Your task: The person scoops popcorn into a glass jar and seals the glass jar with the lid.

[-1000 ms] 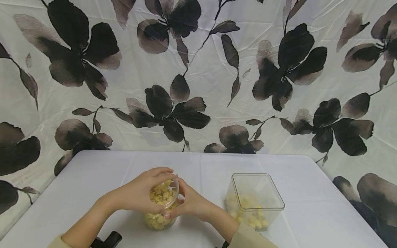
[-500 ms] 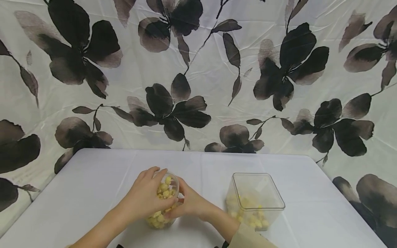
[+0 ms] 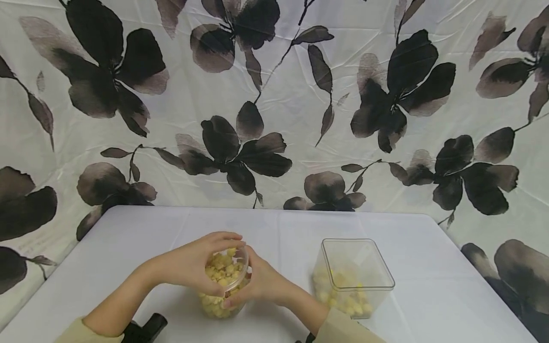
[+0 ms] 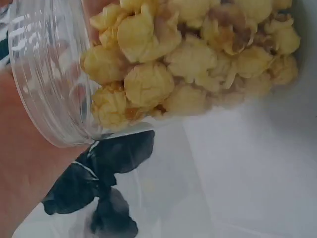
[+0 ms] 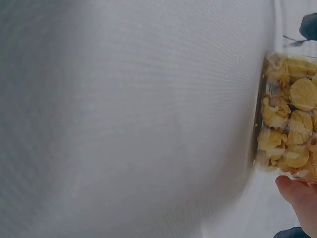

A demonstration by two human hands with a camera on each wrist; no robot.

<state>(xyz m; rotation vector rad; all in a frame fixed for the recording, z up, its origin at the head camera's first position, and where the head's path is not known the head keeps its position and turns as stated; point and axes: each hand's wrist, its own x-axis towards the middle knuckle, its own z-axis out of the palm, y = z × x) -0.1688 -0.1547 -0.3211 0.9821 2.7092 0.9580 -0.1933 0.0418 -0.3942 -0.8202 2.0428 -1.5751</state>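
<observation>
A clear round jar (image 3: 216,307) of yellow popcorn stands on the white table, left of centre in the head view. Curved over its top from the left, my left hand (image 3: 193,264) grips the clear lid (image 3: 237,284) between thumb and fingers. The ribbed band of that lid (image 4: 49,74) shows close up in the left wrist view. My right hand (image 3: 272,283) holds the jar's right side, thumb in front; its other fingers are mostly hidden behind the jar. The right wrist view catches popcorn in the jar (image 5: 290,119) and my right thumb (image 5: 297,198) beside it.
A clear square container (image 3: 353,281) with yellow pieces low inside stands to the right of my right hand. The white-covered table (image 3: 429,295) ends at a flower-printed cloth (image 3: 266,71) behind. A black device (image 3: 146,328) is at my left wrist.
Half a second ago my left hand was turned with its fingers pointing further up; it has now swung back round the lid, much as one second ago. My right hand and the jar stay put.
</observation>
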